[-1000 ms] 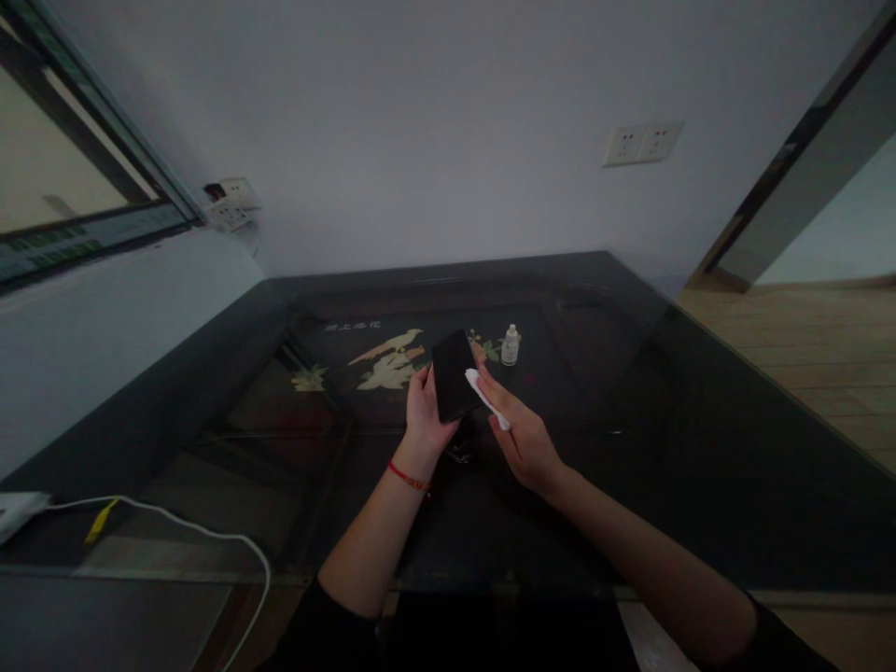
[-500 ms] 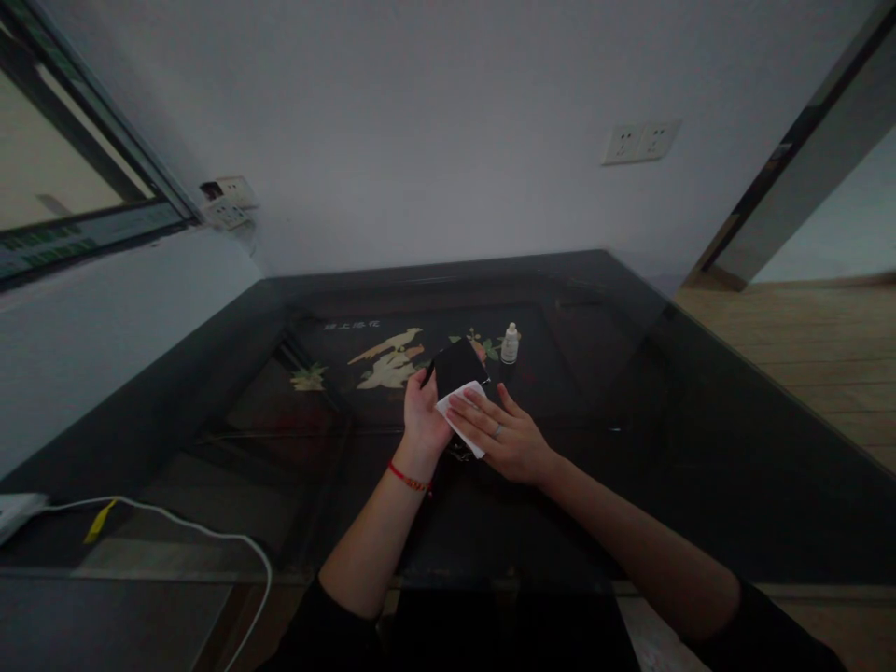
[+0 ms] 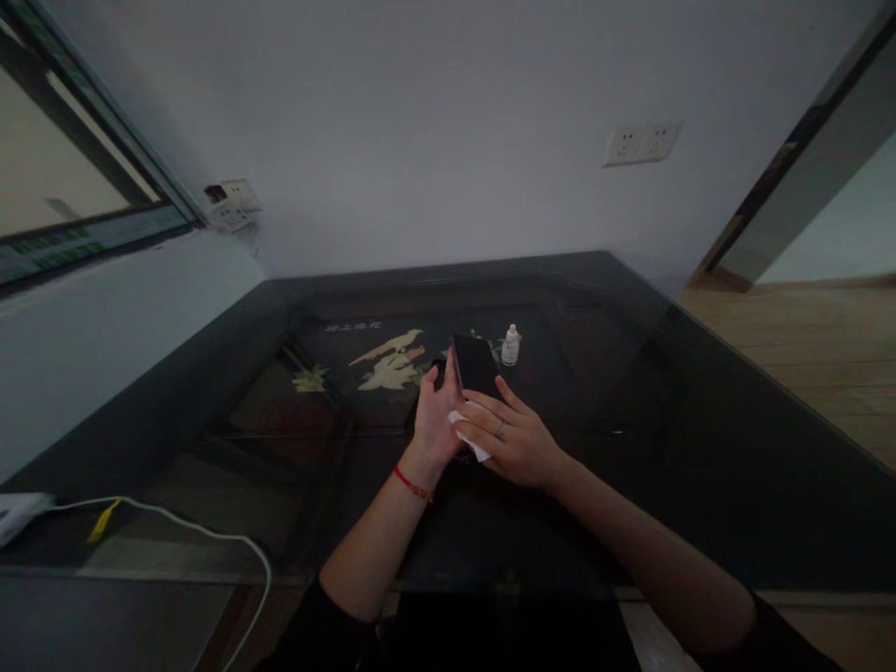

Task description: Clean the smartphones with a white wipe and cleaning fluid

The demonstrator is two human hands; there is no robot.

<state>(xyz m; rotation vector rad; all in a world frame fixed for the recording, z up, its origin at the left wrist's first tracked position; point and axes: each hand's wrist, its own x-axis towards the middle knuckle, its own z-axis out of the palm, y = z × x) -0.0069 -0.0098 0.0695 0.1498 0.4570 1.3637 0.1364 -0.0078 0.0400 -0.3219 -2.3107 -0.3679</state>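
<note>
My left hand [image 3: 435, 422], with a red string at its wrist, grips a black phone [image 3: 475, 364] and holds it up above the dark glass table [image 3: 630, 448]. My right hand [image 3: 514, 437], wearing a ring, presses a small white cloth [image 3: 470, 439] against the lower part of the phone, fingers curled over it. A small white dropper bottle [image 3: 511, 344] stands on the table just beyond and to the right of the phone.
Under the glass top is a painted bird and flower panel [image 3: 390, 359]. A white cable [image 3: 189, 534] with a yellow tag runs along the near left from a white device [image 3: 18, 513]. Wall sockets [image 3: 642, 142] sit on the back wall; wooden floor [image 3: 819, 345] lies at the right.
The phone has tilted and shifted right, now standing more upright. My right hand turned palm-down over it with the cloth and slid toward the phone's lower end.
</note>
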